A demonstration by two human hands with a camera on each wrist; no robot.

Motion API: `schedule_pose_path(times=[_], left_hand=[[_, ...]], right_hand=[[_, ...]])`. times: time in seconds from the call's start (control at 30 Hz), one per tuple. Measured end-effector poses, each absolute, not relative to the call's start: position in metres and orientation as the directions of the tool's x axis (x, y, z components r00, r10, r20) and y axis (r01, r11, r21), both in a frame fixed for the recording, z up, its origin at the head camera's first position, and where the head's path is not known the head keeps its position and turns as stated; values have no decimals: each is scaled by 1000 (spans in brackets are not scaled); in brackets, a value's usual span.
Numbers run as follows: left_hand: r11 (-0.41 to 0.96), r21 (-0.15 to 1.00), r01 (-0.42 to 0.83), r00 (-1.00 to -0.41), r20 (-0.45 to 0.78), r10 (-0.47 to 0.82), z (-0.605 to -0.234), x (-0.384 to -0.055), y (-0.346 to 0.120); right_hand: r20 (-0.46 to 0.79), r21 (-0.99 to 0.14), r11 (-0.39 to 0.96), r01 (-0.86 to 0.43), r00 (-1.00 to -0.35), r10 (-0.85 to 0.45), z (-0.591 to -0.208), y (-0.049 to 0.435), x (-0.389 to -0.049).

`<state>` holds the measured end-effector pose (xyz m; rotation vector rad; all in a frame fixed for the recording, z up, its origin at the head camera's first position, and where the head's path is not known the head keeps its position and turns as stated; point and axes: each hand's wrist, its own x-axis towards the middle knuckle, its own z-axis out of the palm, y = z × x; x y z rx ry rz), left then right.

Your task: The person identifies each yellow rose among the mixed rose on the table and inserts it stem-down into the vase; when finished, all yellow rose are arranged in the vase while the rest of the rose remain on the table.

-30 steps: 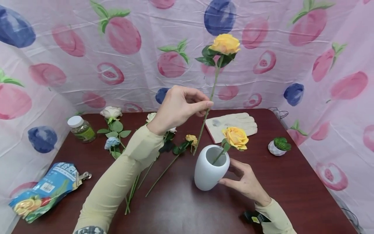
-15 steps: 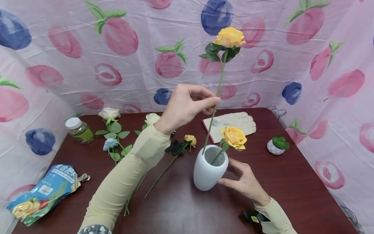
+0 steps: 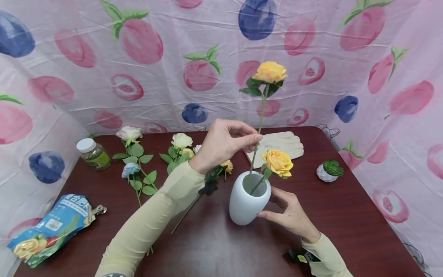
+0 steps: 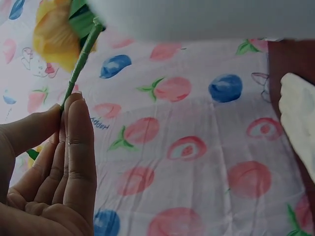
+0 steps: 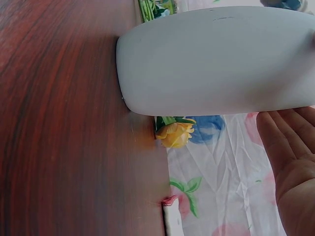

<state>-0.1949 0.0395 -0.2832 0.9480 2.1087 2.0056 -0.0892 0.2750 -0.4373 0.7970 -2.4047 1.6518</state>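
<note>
Capped jar point(image 3: 94, 155), blue pouch point(image 3: 53, 229), glove point(image 3: 282, 144), succulent point(image 3: 331, 168)

Head: from above, forward-down over table point(image 3: 346, 219) — widest. Left wrist: close at left hand point(image 4: 56, 172), facing printed curtain point(image 4: 197, 118). Right wrist: close, rolled sideways — vase point(image 5: 211, 64) side-on, shared with head.

Two yellow roses point(image 3: 270, 72) in white vase point(image 3: 245, 206)

Left hand point(image 3: 226, 143) raised in a pinch; right hand point(image 3: 292, 216) lower, perhaps slightly curled.
</note>
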Motion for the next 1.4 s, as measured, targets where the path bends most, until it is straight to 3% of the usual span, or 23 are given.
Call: schedule_pose_path(times=[0.27, 0.6, 0.87, 1.13, 1.4], left_hand=[[-16, 943, 334, -789, 288, 543, -312, -184, 35], [4, 934, 358, -779, 296, 553, -330, -176, 29], [-69, 943, 325, -813, 316, 489, -332, -172, 25], [0, 937, 350, -826, 309, 472, -340, -170, 23], [2, 955, 296, -849, 262, 458, -347, -172, 1]], right_hand=[[381, -837, 257, -483, -852, -360, -435, 273, -90], [379, -841, 255, -478, -855, -354, -438, 275, -91], [382, -844, 246, -477, -856, -348, -438, 274, -91], [370, -848, 251, -467, -860, -351, -435, 274, -89], [366, -849, 253, -464, -861, -353, -435, 274, -90]])
